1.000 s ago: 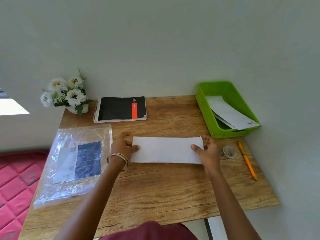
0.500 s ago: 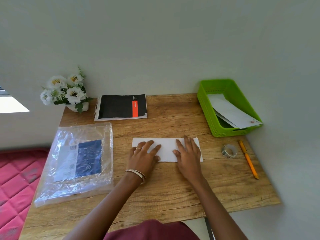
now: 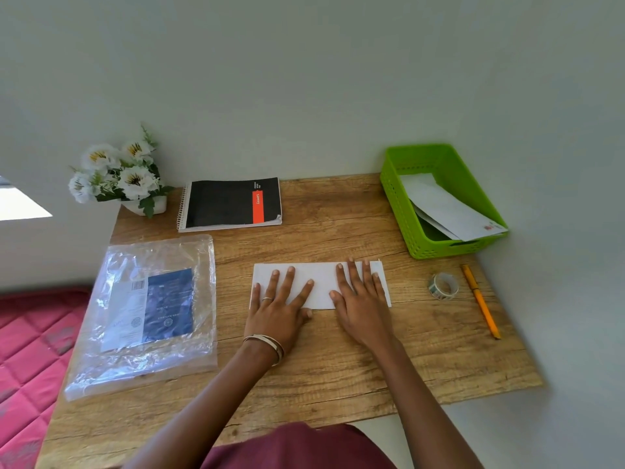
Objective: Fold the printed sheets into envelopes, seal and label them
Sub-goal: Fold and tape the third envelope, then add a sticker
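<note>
Your arms are bare from the wrists up. A thin ring (image 3: pixel 267 298) sits on one finger of your left hand (image 3: pixel 277 311), and slim metal bangles (image 3: pixel 267 343) circle the wrist just behind it. Your maroon garment (image 3: pixel 297 446) shows below.

Matt paper sheet (image 3: pixel 321 284) on grained wood table (image 3: pixel 338 360)

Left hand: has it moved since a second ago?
Yes. The left hand came off the folded sheet's left end and moved right, away from the plastic packet; it now presses flat on the sheet.
</note>
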### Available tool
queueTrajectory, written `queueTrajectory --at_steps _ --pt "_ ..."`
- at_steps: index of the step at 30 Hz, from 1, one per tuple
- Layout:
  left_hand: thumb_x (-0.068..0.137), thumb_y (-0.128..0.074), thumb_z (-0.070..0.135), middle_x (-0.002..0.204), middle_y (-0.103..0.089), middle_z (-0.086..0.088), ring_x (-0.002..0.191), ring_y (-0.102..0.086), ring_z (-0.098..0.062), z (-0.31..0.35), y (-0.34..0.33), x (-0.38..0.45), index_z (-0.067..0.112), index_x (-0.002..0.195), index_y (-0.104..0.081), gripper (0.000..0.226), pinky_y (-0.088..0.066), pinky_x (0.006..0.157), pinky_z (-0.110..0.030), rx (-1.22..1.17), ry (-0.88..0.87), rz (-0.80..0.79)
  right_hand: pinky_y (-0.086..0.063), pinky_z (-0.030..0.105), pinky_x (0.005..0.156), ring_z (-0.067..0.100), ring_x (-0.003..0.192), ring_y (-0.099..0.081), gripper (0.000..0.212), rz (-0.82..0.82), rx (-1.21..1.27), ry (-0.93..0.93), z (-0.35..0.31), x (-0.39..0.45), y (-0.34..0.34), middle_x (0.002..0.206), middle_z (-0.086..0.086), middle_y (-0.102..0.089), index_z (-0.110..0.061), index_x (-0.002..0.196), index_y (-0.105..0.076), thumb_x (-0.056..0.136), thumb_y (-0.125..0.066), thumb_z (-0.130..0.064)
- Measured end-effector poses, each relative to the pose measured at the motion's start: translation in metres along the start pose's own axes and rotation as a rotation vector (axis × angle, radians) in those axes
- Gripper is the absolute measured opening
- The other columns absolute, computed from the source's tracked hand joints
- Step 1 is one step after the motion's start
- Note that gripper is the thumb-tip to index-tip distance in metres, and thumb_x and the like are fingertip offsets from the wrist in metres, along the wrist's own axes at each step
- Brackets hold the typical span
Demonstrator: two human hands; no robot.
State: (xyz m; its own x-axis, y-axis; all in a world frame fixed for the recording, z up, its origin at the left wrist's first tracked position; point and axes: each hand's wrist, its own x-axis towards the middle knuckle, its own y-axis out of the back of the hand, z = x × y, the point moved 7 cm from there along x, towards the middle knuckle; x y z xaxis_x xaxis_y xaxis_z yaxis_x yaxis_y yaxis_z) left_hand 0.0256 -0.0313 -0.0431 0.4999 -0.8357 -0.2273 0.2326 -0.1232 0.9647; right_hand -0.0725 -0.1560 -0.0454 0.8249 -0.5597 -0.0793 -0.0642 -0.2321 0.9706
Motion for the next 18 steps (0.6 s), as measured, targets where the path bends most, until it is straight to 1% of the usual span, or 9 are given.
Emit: queueTrajectory --at_steps 2,5,6,8,10,12,14,16,18 --pt "0.063 0.035 0.067 0.152 0.028 0.003 0.137 0.026 -0.022 0.0 -0.001 0.0 0.046 0.135 0.027 0.075 0.007 0.114 -0.05 -0.014 0.006 -0.015 0.013 0.035 0.115 0.021 0.144 0.021 0.07 -0.037 0.006 0.013 0.002 0.0 -0.001 0.159 0.0 0.009 -0.022 0.151 0.003 0.09 0.003 -0.058" --pt "0.086 0.0 0.063 0.153 0.024 0.003 0.141 0.021 -0.023 0.003 0.002 0.0 0.044 0.14 0.017 0.06 0.005 0.114 -0.053 -0.027 0.031 -0.063 0.011 0.03 0.114 0.016 0.143 0.018 0.064 -0.071 0.183 0.041 0.006 0.002 0.007 0.159 0.0 0.003 -0.018 0.151 -0.009 0.098 -0.027 -0.049" --pt "0.092 -0.014 0.058 0.154 0.02 0.002 0.142 0.018 -0.024 0.004 0.005 0.001 0.043 0.143 0.01 0.058 0.003 0.115 -0.053 -0.043 0.043 -0.07 0.004 0.03 0.116 0.016 0.146 0.008 0.059 -0.054 0.27 0.03 0.01 0.001 0.013 0.159 0.001 -0.007 -0.015 0.15 -0.021 0.099 -0.038 -0.04" --pt "0.095 -0.031 0.05 0.157 0.008 0.001 0.144 0.007 -0.025 0.008 0.015 0.001 0.04 0.145 -0.011 0.055 -0.001 0.115 -0.053 -0.103 0.074 -0.053 -0.018 0.035 0.116 0.024 0.142 -0.027 0.044 0.093 0.387 -0.009 0.025 -0.005 0.036 0.149 0.006 -0.039 -0.01 0.137 -0.048 0.096 -0.049 -0.027" --pt "0.095 -0.039 0.045 0.157 -0.008 0.0 0.144 -0.006 -0.025 0.015 0.028 0.003 0.037 0.14 -0.033 0.046 -0.004 0.115 -0.052 -0.188 0.112 0.003 -0.041 0.042 0.1 0.03 0.118 -0.051 0.035 0.321 0.36 -0.073 0.048 -0.019 0.061 0.124 0.009 -0.062 -0.008 0.119 -0.064 0.088 -0.052 -0.022" --pt "0.093 -0.044 0.042 0.153 -0.022 0.0 0.14 -0.019 -0.026 0.027 0.038 0.006 0.036 0.131 -0.047 0.039 -0.009 0.115 -0.052 -0.264 0.116 0.068 -0.043 0.04 0.082 0.032 0.102 -0.055 0.03 0.527 0.287 -0.217 0.08 -0.039 0.083 0.105 0.01 -0.068 -0.008 0.107 -0.068 0.085 -0.054 -0.024" --pt "0.092 -0.049 0.04 0.147 -0.032 0.001 0.134 -0.029 -0.025 0.042 0.046 0.012 0.035 0.124 -0.054 0.033 -0.017 0.112 -0.052 -0.328 0.083 0.106 -0.04 0.043 0.078 0.035 0.098 -0.052 0.026 0.631 0.181 -0.389 0.113 -0.057 0.095 0.097 0.011 -0.068 -0.009 0.099 -0.069 0.083 -0.061 -0.028" --pt "0.09 -0.052 0.039 0.142 -0.039 0.002 0.129 -0.036 -0.023 0.059 0.05 0.019 0.034 0.119 -0.058 0.03 -0.025 0.109 -0.05 -0.395 0.04 0.122 -0.042 0.051 0.081 0.036 0.102 -0.047 0.026 0.56 0.129 -0.522 0.138 -0.064 0.093 0.098 0.014 -0.065 -0.012 0.096 -0.07 0.081 -0.07 -0.033" --pt "0.089 -0.053 0.038 0.138 -0.043 0.003 0.126 -0.04 -0.02 0.075 0.053 0.025 0.033 0.116 -0.06 0.028 -0.031 0.104 -0.046 -0.453 -0.009 0.117 -0.04 0.055 0.084 0.036 0.107 -0.042 0.032 0.431 0.094 -0.561 0.149 -0.061 0.085 0.103 0.015 -0.062 -0.014 0.096 -0.071 0.078 -0.073 -0.04"
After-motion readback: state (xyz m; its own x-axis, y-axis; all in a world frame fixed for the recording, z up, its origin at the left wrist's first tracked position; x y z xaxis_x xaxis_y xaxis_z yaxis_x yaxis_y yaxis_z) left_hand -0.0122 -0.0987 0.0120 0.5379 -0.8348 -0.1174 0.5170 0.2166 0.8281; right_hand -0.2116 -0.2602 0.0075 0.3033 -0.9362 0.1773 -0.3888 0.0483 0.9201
